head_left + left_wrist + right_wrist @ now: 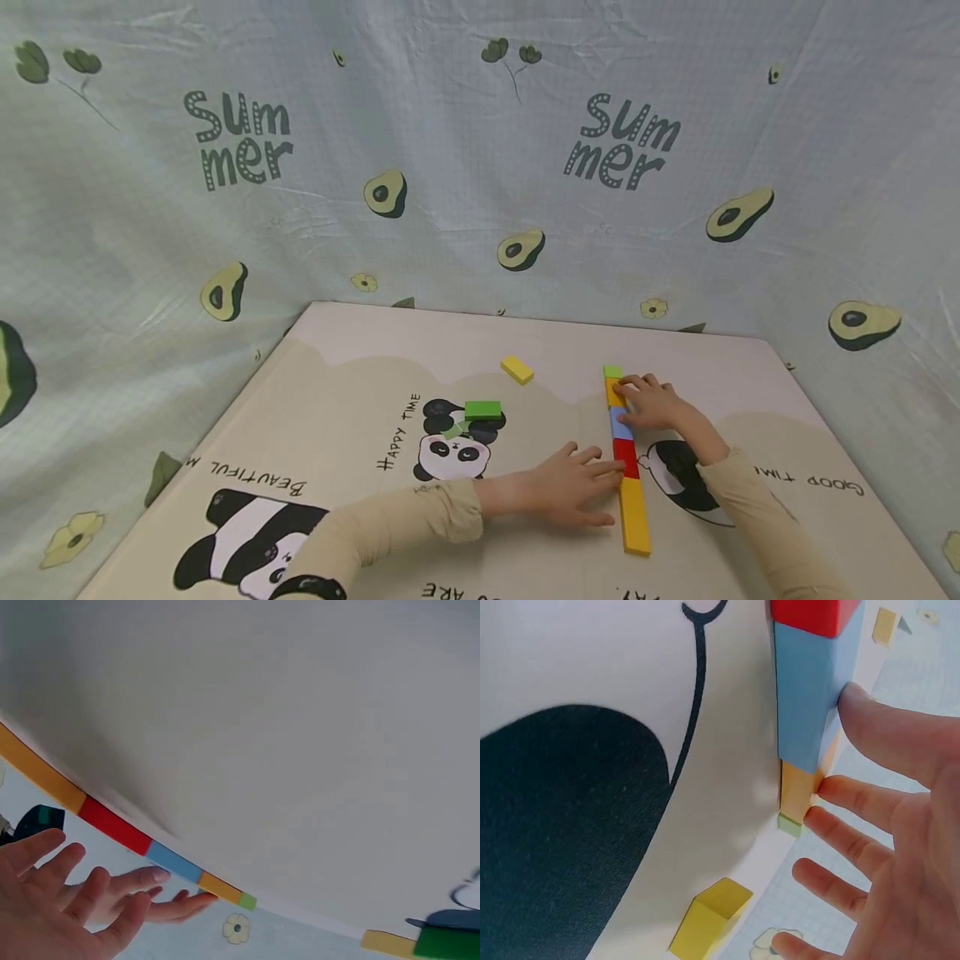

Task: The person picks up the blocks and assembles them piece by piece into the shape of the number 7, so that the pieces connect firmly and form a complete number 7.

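A straight row of toy blocks runs away from me: a yellow block [634,517] nearest, then a red block [626,458], a blue block [621,423], an orange block [614,392] and a light green block [612,371] at the far end. From the left, my left hand [570,487] reaches over with fingers spread, one fingertip at the red block. My right hand [660,404] comes from the other side. In the right wrist view its thumb [885,731] touches the blue block and extended fingers lie against the orange one.
Left of the row lie a loose yellow block [517,369] and a green block [483,410], the latter on a printed panda. Another yellow block [712,919] shows near my right fingers. Behind the table [360,333] hangs an avocado-printed sheet [450,125].
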`<action>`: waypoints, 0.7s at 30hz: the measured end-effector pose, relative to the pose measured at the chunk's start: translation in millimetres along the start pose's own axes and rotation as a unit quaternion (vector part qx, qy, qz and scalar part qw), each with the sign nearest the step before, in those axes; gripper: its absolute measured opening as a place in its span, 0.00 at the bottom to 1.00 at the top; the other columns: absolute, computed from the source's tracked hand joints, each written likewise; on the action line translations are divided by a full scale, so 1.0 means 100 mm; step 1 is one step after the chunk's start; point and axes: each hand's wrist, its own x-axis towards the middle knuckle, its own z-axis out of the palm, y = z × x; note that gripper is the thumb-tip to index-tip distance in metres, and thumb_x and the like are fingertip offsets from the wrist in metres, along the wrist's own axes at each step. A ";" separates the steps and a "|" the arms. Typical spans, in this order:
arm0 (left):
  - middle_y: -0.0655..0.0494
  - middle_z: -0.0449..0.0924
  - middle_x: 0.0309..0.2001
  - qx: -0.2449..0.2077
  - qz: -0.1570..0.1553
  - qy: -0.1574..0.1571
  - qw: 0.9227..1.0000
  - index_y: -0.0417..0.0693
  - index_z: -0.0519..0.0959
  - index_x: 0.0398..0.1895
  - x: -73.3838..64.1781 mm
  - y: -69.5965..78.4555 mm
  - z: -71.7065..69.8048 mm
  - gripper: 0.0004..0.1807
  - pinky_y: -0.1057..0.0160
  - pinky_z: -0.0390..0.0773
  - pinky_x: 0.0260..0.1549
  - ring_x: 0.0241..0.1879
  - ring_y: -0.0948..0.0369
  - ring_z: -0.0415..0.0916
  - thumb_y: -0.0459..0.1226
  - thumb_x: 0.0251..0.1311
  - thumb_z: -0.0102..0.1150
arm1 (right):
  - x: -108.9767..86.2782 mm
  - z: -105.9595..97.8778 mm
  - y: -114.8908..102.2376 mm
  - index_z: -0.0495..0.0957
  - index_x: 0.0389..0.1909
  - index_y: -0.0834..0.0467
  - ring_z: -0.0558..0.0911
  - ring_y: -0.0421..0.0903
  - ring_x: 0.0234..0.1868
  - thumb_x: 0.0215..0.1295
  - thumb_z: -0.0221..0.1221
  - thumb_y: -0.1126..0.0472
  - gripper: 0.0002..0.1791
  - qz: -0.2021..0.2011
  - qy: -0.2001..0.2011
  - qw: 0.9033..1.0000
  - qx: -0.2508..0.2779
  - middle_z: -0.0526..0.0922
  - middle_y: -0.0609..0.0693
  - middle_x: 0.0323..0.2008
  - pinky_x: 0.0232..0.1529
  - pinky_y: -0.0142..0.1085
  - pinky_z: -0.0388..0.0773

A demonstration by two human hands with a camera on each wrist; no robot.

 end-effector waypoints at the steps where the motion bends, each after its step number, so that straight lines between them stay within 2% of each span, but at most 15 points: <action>1: 0.67 0.54 0.67 0.007 -0.001 0.007 1.000 0.60 0.56 0.66 -0.02 -0.02 0.00 0.34 0.58 0.61 0.59 0.64 0.62 0.55 0.62 0.60 0.32 | 0.00 0.01 0.00 0.68 0.56 0.61 0.64 0.61 0.52 0.55 0.58 0.50 0.30 -0.002 0.003 1.000 -0.002 0.67 0.62 0.55 0.50 0.59 0.63; 7: 0.64 0.57 0.66 0.032 -0.005 0.044 0.999 0.59 0.60 0.64 -0.15 -0.20 -0.02 0.30 0.59 0.63 0.57 0.61 0.61 0.58 0.59 0.62 0.34 | 0.01 0.05 0.03 0.67 0.57 0.59 0.64 0.61 0.52 0.54 0.58 0.49 0.31 0.005 0.009 1.000 -0.007 0.67 0.61 0.56 0.51 0.60 0.62; 15: 0.62 0.65 0.61 0.027 0.016 0.106 0.994 0.57 0.66 0.60 -0.33 -0.55 0.00 0.23 0.63 0.64 0.55 0.57 0.62 0.62 0.50 0.62 0.45 | -0.01 0.08 0.02 0.67 0.57 0.58 0.64 0.61 0.51 0.56 0.57 0.50 0.29 0.005 0.012 1.000 -0.003 0.68 0.61 0.56 0.50 0.59 0.63; 21: 0.61 0.68 0.58 0.009 0.005 0.137 0.990 0.55 0.68 0.58 -0.48 -0.74 -0.02 0.21 0.61 0.64 0.53 0.55 0.61 0.63 0.47 0.62 0.47 | -0.03 0.07 0.01 0.67 0.57 0.59 0.64 0.60 0.50 0.56 0.57 0.51 0.28 -0.005 0.018 1.000 0.007 0.68 0.61 0.56 0.49 0.58 0.63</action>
